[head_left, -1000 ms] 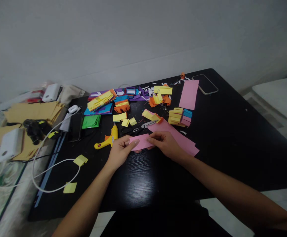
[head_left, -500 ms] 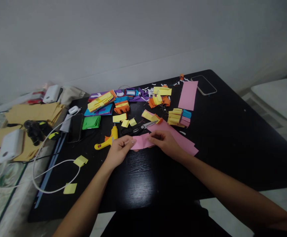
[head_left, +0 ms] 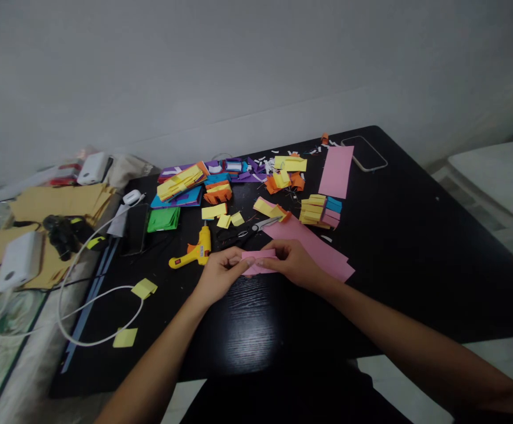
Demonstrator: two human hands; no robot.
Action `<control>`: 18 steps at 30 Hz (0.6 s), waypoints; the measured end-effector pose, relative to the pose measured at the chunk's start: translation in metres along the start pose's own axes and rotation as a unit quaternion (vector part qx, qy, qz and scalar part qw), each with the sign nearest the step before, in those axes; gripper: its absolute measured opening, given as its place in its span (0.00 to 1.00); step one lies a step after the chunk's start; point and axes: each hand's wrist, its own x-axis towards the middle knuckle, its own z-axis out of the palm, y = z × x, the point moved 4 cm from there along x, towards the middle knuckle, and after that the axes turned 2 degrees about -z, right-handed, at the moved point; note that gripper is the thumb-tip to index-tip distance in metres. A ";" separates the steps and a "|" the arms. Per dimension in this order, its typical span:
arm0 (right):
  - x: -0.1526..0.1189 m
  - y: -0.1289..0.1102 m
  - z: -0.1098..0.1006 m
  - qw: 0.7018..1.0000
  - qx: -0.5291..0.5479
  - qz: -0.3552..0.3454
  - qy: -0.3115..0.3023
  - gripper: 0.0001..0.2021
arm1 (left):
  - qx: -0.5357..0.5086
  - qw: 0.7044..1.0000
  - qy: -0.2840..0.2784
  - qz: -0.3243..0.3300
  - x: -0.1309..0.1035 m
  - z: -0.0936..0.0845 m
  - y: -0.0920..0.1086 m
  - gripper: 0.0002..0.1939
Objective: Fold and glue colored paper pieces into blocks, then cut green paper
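A small pink paper piece [head_left: 260, 254] is held between my two hands above the black table, with a fold running along its length. My left hand [head_left: 223, 272] grips its left end, thumb on the near face. At the other end my right hand [head_left: 294, 263] pinches it, the thumbs close together near the middle. Just beyond lie scissors [head_left: 267, 224] with dark handles. To the left of them rests a yellow glue gun [head_left: 198, 248]. Larger pink sheets [head_left: 318, 250] lie under and beside my right wrist.
Folded yellow, blue and pink paper pieces [head_left: 313, 209] are grouped at the right. Green papers [head_left: 163, 219] and a dark phone [head_left: 136, 229] lie left. A white cable [head_left: 66, 282] loops over the table's left side. A phone case [head_left: 364, 152] sits at the back right.
The pink paper was spread more openly with an upright crease; now it is folded lengthwise into a narrower strip. Both hands have come closer together and slightly nearer to me.
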 end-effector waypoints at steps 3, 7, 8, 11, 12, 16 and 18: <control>0.001 0.001 -0.001 1.000 -0.003 0.003 0.001 0.17 | 0.014 1.000 0.007 0.011 0.000 -0.001 0.001 0.20; 0.004 0.001 -0.008 1.000 -0.005 0.002 0.027 0.16 | 0.038 0.998 0.039 0.031 0.000 -0.009 0.005 0.21; 0.005 0.001 -0.010 0.999 -0.006 0.001 0.033 0.16 | 0.043 0.997 0.048 0.035 0.000 -0.011 0.006 0.21; 0.007 0.001 -0.014 0.999 -0.007 0.001 0.041 0.13 | 0.044 0.996 0.068 0.042 0.002 -0.016 0.005 0.21; 0.007 0.001 -0.015 0.999 -0.005 0.001 0.044 0.12 | 0.040 0.995 0.074 0.043 0.002 -0.018 0.004 0.21; 0.009 0.001 -0.018 0.998 -0.003 -0.008 0.058 0.09 | 0.029 0.995 0.083 0.042 0.004 -0.024 0.001 0.19; 0.010 0.001 -0.019 0.998 -0.006 -0.012 0.057 0.09 | 0.020 0.996 0.077 0.040 0.004 -0.026 0.000 0.18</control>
